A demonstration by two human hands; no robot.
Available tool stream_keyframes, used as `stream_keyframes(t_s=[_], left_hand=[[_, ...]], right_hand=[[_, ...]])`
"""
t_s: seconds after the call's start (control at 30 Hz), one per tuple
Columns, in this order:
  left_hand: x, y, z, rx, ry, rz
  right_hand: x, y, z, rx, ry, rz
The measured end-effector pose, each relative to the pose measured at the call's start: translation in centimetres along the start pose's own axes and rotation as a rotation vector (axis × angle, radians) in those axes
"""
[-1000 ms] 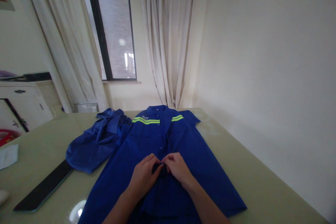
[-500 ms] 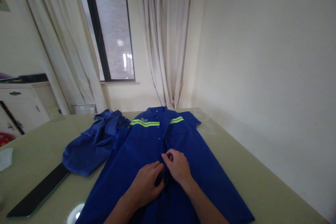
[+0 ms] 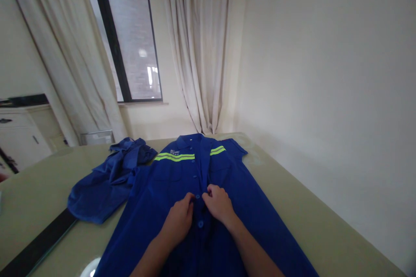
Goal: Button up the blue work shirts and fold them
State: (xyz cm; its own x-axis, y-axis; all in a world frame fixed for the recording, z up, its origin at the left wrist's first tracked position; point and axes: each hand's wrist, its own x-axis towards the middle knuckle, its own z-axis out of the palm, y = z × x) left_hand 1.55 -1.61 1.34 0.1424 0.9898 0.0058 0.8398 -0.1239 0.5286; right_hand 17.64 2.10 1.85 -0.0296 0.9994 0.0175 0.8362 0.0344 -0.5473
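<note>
On the left part of the pale green table (image 3: 302, 212) lies a crumpled blue cloth (image 3: 104, 186); nearer on it is a long, flat, black piece (image 3: 42, 242), reaching this cloth. Behind the table there is a window (image 3: 131, 39) with a dark frame, and a left curtain (image 3: 71, 52) and a right curtain (image 3: 201, 43), both cream. Beyond the table's left side stands a white cabinet (image 3: 26, 132) with a black object (image 3: 27, 100) on top. Along the table's right side goes a pale wall (image 3: 325, 73).

Shirt (image 3: 170, 188) on tbl (image 3: 292, 207), 2nd garment (image 3: 104, 188) L, curtain (image 3: 203, 52) bhnd.
</note>
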Motion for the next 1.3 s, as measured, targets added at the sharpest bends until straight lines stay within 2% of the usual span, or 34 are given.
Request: stream_keyframes(t_s=[0.07, 0.13, 0.27, 0.47, 0.7, 0.83, 0.97, 1.1, 1.3], left_hand=[[1.1, 0.5, -0.1, 0.195, -0.009, -0.060], [2.0, 1.1, -0.1, 0.298, 0.027, -0.077], [2.9, 0.9, 0.6, 0.171, 0.130, -0.058], [2.6, -0.6, 1.6, 0.073, 0.190, 0.012], [2.9, -0.6, 1.3, 0.015, 0.141, -0.035], [2.8, -0.6, 1.3, 0.079, 0.168, -0.001], [2.6, -0.3, 1.4, 0.177, 0.177, 0.088], [2.3, -0.1, 1.3, 0.168, 0.202, 0.146], [2.4, 0.1, 1.3, 0.228, 0.220, 0.171]], right_hand=[[0.1, 0.2, -0.1, -0.011, -0.012, 0.004], [0.0, 0.2, 0.0, -0.045, -0.016, -0.003], [-0.6, 0.3, 0.6, -0.037, 0.017, -0.045], [0.0, 0.9, 1.5, 0.142, 0.078, -0.090], [0.8, 0.9, 1.5, 0.338, 0.067, -0.153], [0.5, 0.8, 1.3, 0.336, 0.046, -0.159], [0.5, 0.9, 1.4, 0.288, 0.042, -0.168], [0.6, 1.2, 1.6, 0.262, 0.045, -0.180], [0.4, 0.9, 1.3, 0.356, 0.078, -0.288]])
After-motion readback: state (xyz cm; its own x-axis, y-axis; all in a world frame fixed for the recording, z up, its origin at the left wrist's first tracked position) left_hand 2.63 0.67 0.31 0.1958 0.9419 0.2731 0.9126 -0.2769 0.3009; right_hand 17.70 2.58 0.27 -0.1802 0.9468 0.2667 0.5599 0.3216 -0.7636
